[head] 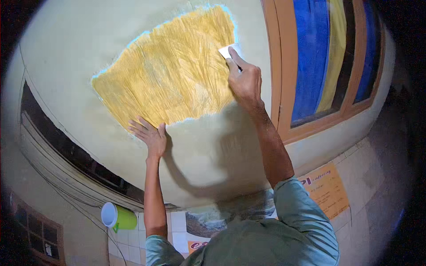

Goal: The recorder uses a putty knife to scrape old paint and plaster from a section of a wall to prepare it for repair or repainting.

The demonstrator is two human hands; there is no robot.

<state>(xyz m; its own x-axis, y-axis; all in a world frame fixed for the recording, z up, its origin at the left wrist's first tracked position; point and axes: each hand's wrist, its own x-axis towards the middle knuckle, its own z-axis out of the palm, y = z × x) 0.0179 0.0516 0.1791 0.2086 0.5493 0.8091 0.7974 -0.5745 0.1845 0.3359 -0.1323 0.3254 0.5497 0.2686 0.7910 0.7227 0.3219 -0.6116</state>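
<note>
A large irregular patch of yellow-brown coating (pixel 166 73), with streaks and a pale blue-white edge, covers part of the pale wall (pixel 199 146). At the patch's right edge, my right hand (pixel 245 74) holds a small white flat piece (pixel 229 51), perhaps a scraper or folded paper, pinched between thumb and fingers against the wall. My left hand (pixel 149 136) lies with fingers spread on the patch's lower left edge and holds nothing.
To the right stands a brown window frame (pixel 283 66) with blue and yellow curtains (pixel 311 60). A green and white bucket (pixel 126 217) is at the lower left near hanging cables (pixel 71 199). An orange poster (pixel 327 191) with writing is at the lower right.
</note>
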